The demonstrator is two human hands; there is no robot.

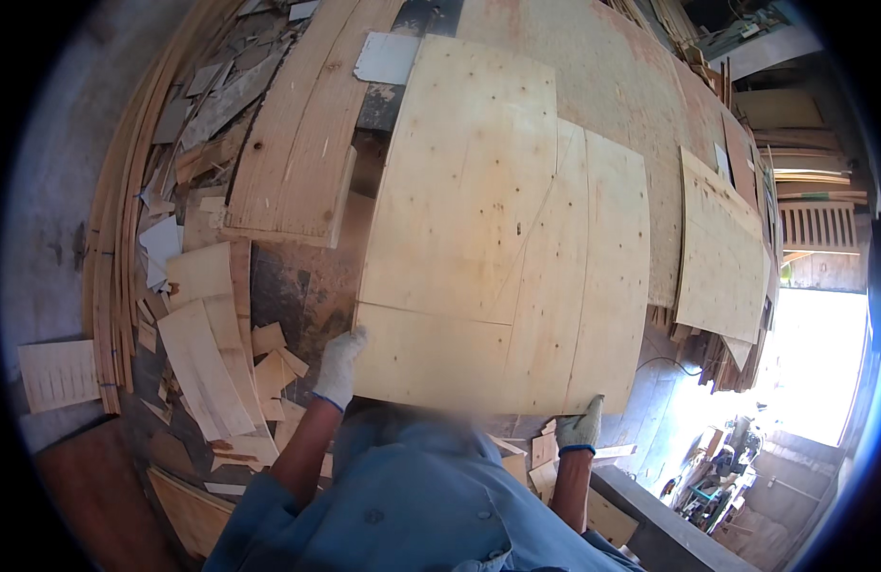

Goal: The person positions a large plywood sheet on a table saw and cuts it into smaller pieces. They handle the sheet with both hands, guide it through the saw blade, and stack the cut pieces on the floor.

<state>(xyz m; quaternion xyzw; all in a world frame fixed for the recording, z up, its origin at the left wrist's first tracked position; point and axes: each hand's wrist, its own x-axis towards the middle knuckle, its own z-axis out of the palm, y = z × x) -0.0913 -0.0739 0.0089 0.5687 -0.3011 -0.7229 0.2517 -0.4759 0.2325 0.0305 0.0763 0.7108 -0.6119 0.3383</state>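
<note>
A pale, knotty plywood sheet [459, 219] lies in front of my body, with straight seams or lines dividing its surface. My left hand [339, 367], in a white knit glove, is at the near left part of its edge. The fingers there are closed against the wood and partly hidden. At the near right corner, my right hand [580, 426], gloved too, grips the edge. Its thumb side shows on top, while the other fingers are out of sight below. Near my body the sheet's front edge looks blurred.
Thick wooden boards [302, 124] lie at the far left, near a small white panel [387, 58]. Wood offcuts [207, 367] litter the left floor. A large worn sheet [612, 86] extends behind; another plywood piece [717, 257] is at right. Tools [721, 481] crowd the lower right.
</note>
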